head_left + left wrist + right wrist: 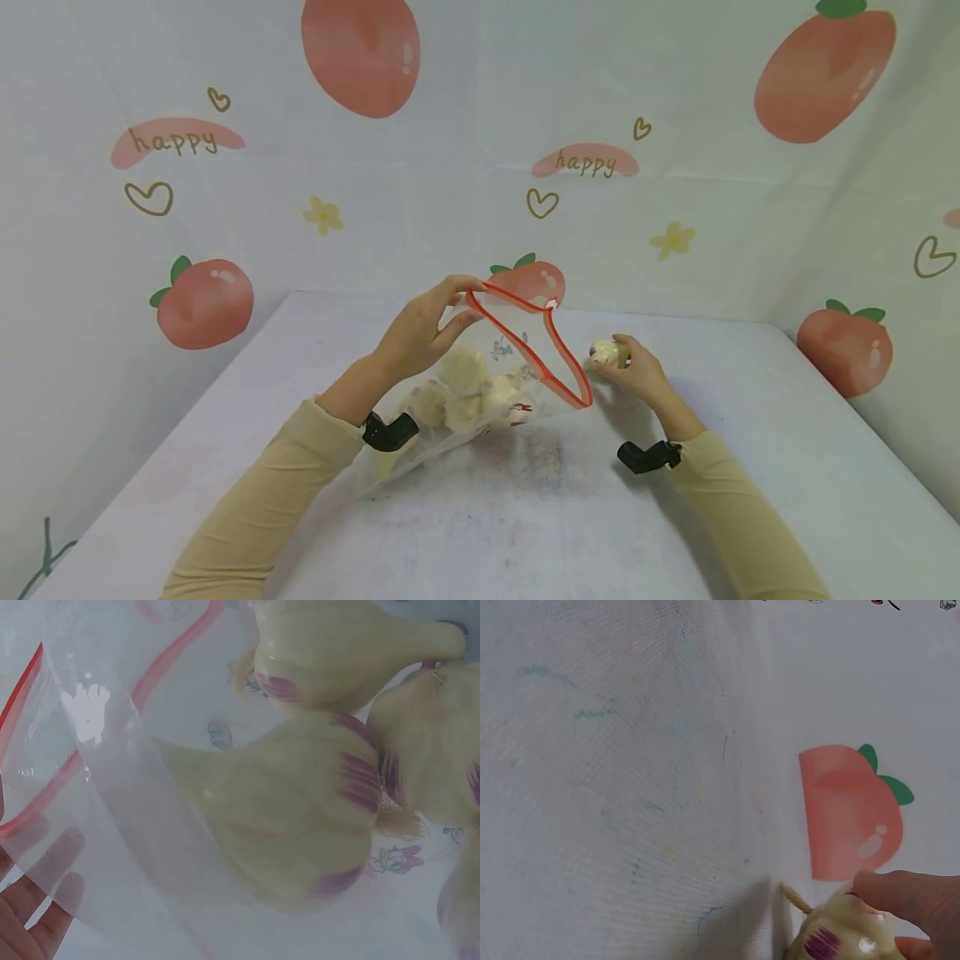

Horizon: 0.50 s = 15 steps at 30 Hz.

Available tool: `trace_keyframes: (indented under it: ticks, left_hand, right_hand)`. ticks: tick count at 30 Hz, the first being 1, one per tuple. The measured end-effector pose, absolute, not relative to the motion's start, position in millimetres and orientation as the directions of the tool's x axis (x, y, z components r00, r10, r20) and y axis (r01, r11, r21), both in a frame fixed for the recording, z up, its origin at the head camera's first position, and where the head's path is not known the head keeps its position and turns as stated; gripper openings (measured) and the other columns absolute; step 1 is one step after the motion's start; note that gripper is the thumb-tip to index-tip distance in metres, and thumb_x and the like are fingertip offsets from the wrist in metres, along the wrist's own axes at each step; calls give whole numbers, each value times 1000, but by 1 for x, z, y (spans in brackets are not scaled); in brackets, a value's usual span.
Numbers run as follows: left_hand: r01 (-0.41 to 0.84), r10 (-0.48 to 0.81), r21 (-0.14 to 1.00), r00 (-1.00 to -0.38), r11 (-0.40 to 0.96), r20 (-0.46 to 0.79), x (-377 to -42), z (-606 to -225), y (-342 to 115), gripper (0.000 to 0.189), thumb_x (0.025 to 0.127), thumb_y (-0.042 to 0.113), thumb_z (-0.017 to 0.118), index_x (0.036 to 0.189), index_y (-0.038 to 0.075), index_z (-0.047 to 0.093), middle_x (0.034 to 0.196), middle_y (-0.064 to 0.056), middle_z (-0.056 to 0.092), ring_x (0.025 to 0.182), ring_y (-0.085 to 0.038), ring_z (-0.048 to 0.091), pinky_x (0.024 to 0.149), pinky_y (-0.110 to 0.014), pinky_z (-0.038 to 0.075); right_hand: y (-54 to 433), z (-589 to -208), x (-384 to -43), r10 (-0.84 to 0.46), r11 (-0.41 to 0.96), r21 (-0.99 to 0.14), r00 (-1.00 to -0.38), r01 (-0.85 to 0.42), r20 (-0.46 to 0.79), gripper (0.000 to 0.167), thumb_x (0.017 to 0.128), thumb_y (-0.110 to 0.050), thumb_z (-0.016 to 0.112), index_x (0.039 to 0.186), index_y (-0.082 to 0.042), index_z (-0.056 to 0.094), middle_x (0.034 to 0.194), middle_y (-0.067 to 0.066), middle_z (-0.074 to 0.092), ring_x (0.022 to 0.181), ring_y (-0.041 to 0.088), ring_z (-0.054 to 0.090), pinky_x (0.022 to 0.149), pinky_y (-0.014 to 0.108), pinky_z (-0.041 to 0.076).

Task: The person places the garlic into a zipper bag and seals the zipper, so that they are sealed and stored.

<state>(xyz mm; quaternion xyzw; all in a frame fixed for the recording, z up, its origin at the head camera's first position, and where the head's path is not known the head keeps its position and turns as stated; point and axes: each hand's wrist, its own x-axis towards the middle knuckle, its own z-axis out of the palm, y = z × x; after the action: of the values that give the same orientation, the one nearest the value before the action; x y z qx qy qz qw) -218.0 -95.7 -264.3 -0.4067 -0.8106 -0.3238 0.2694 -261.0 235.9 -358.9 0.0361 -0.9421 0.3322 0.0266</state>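
My left hand (420, 333) pinches the upper edge of a clear zip bag (551, 400) with a red-lined mouth, which gapes toward the right. Several garlic bulbs (463, 371) lie inside the bag; the left wrist view shows one garlic bulb (292, 810) up close through the plastic, pale with purple streaks. To the right of the mouth, my right hand (637, 371) grips another garlic bulb (606, 354) between thumb and fingers. In the right wrist view that held bulb (840, 930) shows its stem and purple marks, partly cut off by the frame.
A white table (600, 525) lies under both hands, with faint smudges. Behind it hangs a white cloth backdrop (465, 208) printed with fruit, hearts and "happy". Dark wrist mounts (390, 432) sit on both forearms. A greenish tie (47, 554) shows at the lower left.
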Motion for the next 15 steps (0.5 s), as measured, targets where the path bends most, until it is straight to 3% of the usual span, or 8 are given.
trace_keyframes:
  ticks: [15]
  left_hand:
    - [825, 487, 309, -537, 472, 689, -215, -263, -95, 37, 89, 11, 62, 122, 7, 46, 118, -17, 61, 102, -37, 65, 85, -46, 52]
  right_hand:
    - [234, -362, -264, -5, 763, -644, -996, -58, 85, 63, 86, -21, 63, 135, 8, 35, 131, 35, 44, 112, 43, 48, 91, 50, 41]
